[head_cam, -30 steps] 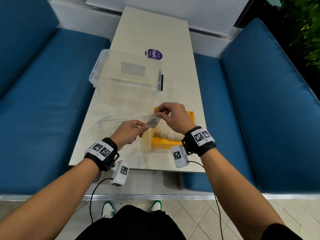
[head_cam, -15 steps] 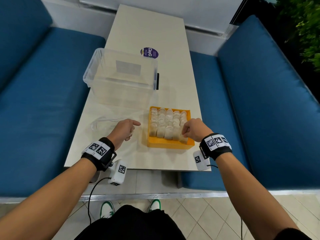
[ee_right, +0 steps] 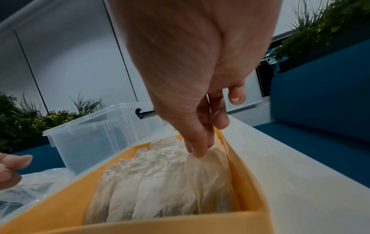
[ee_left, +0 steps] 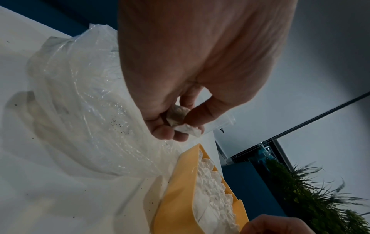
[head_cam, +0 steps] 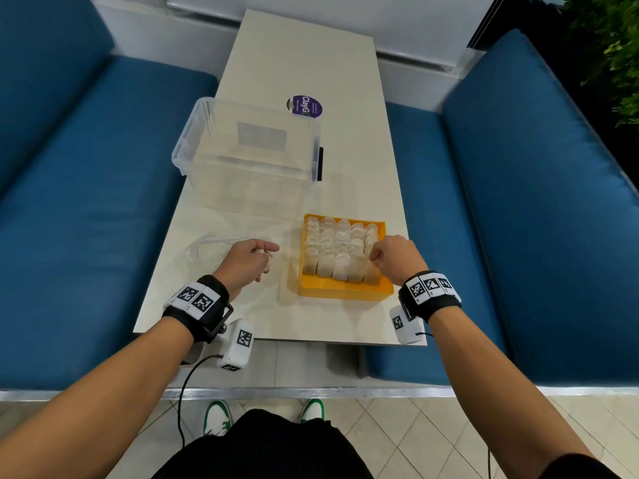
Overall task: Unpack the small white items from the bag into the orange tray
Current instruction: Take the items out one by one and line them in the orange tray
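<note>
The left hand [ee_left: 180,101], pinching one small white item [ee_left: 178,118] above the bag [ee_left: 80,102] at frame left, is positioned just left of the orange tray [head_cam: 342,293], where the right hand [head_cam: 397,259] is pressed with near-straight fingertips [ee_right: 197,152] onto a corner item.

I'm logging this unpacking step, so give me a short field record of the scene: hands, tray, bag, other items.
left hand: pinches one small white sachet above the bag
right hand: fingertips touch a sachet at the tray's right edge
orange tray: packed with upright white sachets in rows
bag: clear plastic, crumpled on the table left of the tray
other: clear plastic bin behind the tray
</note>
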### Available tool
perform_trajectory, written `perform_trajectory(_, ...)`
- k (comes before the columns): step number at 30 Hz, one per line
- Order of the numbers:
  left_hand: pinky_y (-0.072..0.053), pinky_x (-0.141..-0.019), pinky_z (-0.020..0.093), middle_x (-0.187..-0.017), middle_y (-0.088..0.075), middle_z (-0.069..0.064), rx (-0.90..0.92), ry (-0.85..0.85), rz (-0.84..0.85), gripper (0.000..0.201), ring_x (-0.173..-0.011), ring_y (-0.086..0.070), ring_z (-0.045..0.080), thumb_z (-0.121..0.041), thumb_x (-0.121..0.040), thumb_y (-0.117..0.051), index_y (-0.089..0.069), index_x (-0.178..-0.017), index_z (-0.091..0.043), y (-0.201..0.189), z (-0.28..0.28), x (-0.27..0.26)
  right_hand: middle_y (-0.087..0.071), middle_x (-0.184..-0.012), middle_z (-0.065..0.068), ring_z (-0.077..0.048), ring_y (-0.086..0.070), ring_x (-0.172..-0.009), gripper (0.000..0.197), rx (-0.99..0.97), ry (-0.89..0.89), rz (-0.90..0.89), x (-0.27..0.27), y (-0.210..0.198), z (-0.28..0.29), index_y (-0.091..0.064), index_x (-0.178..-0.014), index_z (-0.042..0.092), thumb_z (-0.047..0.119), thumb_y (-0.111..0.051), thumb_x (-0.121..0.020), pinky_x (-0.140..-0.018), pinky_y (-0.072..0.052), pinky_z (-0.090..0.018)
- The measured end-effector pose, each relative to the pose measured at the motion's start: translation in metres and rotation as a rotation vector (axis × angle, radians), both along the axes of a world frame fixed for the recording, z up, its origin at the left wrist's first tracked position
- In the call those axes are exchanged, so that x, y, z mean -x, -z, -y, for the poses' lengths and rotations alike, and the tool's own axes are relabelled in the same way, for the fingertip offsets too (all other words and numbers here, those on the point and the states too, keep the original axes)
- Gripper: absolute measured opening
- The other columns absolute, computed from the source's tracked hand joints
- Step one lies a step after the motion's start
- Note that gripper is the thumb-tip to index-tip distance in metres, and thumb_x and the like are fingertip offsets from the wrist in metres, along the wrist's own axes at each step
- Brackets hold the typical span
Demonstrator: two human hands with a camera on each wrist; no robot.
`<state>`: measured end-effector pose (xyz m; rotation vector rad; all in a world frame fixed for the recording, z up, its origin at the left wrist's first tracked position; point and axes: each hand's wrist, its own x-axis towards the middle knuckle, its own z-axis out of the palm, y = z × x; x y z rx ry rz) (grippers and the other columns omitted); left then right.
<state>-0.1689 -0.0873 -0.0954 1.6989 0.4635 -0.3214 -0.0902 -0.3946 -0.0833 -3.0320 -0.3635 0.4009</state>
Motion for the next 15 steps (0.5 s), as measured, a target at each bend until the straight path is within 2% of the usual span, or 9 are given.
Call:
perform_trajectory(6, -0.044, -0.060, 0.028, -0.094, -0.060, 0.006, 0.009, 0.000, 0.001, 0.036, -0.075, -0.056, 0.019, 0.008, -0.092, -0.043, -0.069, -0.113, -0.007, 0.0002, 0.0001, 0.0010, -0.069, -0.100, 0.000, -0.023, -0.063, -0.093, 0.021, 0.023, 0.015, -0.050, 0.0033, -0.0053, 0.0005, -0.075, -0.091, 0.024, 0.011, -0.060, -0.095, -0.092, -0.054, -0.039)
perform_trajectory(11, -0.044, -0.060, 0.028, -0.094, -0.060, 0.005, 0.010, 0.003, -0.001, 0.035, -0.076, -0.057, 0.020, 0.008, -0.094, -0.044, -0.069, -0.113, -0.007, 0.0018, -0.0005, 0.0015, -0.070, -0.094, -0.001, -0.023, -0.067, -0.087, 0.016, 0.030, 0.029, -0.143, 0.0031, -0.0102, 0.0030, -0.078, -0.091, 0.020, 0.010, -0.066, -0.092, -0.084, -0.058, -0.033)
perform_trajectory(15, -0.047, -0.062, 0.028, -0.101, -0.063, 0.007, 0.001, 0.014, -0.001, 0.038, -0.075, -0.057, 0.018, 0.009, -0.092, -0.043, -0.070, -0.113, -0.007, 0.0014, -0.0003, 0.0005, -0.071, -0.100, -0.002, -0.024, -0.065, -0.093, 0.018, 0.046, 0.036, -0.067, -0.0014, -0.0046, 0.0012, -0.077, -0.093, 0.023, 0.013, -0.062, -0.095, -0.091, -0.056, -0.037)
